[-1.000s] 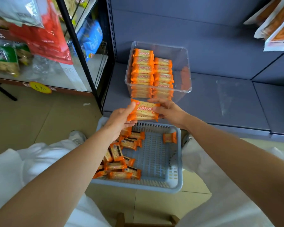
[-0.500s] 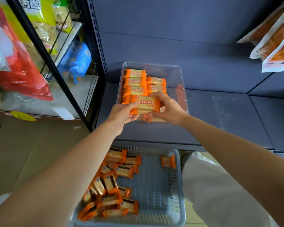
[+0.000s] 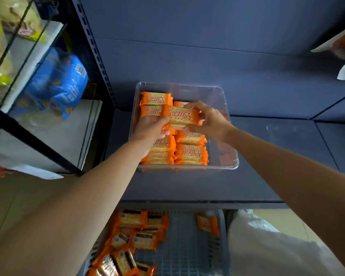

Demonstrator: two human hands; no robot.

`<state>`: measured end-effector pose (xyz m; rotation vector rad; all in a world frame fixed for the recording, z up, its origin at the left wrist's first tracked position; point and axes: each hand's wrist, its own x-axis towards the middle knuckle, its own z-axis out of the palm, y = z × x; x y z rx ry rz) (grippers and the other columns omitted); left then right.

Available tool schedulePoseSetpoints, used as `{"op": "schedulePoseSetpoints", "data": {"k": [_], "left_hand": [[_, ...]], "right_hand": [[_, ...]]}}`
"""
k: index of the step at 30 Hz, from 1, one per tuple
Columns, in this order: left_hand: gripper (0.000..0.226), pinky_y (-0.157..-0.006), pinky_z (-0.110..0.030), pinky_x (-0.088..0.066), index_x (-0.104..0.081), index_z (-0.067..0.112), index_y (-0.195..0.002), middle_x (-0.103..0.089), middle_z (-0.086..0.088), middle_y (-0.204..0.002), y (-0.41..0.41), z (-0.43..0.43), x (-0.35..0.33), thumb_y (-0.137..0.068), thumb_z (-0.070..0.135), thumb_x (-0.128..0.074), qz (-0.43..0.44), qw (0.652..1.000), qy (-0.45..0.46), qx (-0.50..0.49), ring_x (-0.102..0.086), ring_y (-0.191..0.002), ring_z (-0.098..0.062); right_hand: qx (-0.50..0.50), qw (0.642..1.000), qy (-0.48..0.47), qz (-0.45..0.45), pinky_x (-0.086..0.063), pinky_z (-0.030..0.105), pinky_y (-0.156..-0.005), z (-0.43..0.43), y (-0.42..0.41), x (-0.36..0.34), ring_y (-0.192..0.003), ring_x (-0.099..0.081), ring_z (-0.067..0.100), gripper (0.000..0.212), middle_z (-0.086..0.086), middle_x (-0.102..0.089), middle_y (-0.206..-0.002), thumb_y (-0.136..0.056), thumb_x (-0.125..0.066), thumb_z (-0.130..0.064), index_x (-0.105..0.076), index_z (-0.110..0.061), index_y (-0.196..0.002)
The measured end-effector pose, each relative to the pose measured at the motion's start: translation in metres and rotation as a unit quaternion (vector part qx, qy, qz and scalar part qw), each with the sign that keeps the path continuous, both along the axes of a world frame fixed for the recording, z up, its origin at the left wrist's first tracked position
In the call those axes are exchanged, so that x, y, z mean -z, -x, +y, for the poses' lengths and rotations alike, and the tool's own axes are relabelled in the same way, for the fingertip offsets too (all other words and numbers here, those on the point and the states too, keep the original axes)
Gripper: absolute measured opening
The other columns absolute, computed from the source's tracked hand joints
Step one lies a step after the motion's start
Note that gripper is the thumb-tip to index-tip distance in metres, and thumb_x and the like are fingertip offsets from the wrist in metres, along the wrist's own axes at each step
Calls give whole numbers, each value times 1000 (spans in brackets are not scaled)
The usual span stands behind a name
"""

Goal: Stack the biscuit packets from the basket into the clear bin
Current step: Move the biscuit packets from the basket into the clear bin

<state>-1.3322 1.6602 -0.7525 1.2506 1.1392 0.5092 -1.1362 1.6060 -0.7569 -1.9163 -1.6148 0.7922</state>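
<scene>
Orange biscuit packets (image 3: 180, 117), a small bundle, hover over the middle of the clear bin (image 3: 213, 96), the left hand (image 3: 149, 129) pinching one end, the right hand (image 3: 209, 120) the other. Rows of stacked packets (image 3: 191, 154) fill the bin's left half; nearer than the bin, the basket (image 3: 187, 251) holds a loose heap (image 3: 131, 234).

We see two forearms (image 3: 92, 196), bare from elbow to wrist, ending in the left hand (image 3: 150, 128) and right hand (image 3: 212, 121); lower down, a white, creased garment (image 3: 267, 248) (trousers, it seems).
</scene>
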Motion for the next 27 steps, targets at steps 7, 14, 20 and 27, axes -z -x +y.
{"op": "schedulePoseSetpoints", "data": {"k": [7, 14, 20, 27], "left_hand": [[40, -116, -48, -21, -52, 20, -134, -44, -3, -146, 14, 41, 28, -98, 36, -45, 318, 818, -465, 114, -29, -141, -25], [59, -119, -44, 10, -10, 32, -153, 8, 2, -160, 19, 65, 54, -98, 54, -18, 417, 746, -442, 273, 15, -147, -19], [61, -119, -51, 5, -6, 33, -153, -1, 2, -161, 19, 66, 62, -96, 55, -6, 462, 694, -474, 284, 4, -149, -20], [63, -119, -52, 5, -7, 32, -153, -8, 1, -161, 16, 64, 61, -95, 56, -2, 467, 690, -476, 281, -1, -149, -21]], "right_hand": [[70, 997, -5, -33, -48, 27, -81, 28, -24, 18, -102, -57, 19, 56, 1, -55, -118, -81, -73, -20, -46, -30, -130], [129, 987, 47, -82, -44, 29, -82, 56, -42, 37, -109, -54, 26, 59, 10, -45, -130, -84, -66, -12, -43, -20, -137], [147, 985, 79, -42, -48, 32, -78, 73, -44, 53, -104, -54, 24, 61, 12, -43, -130, -86, -63, -7, -33, -14, -138], [158, 974, 31, -159, -46, 44, -97, 74, -45, 67, -119, -46, 31, 58, 13, -41, -130, -82, -70, -17, -43, -20, -134]]}}
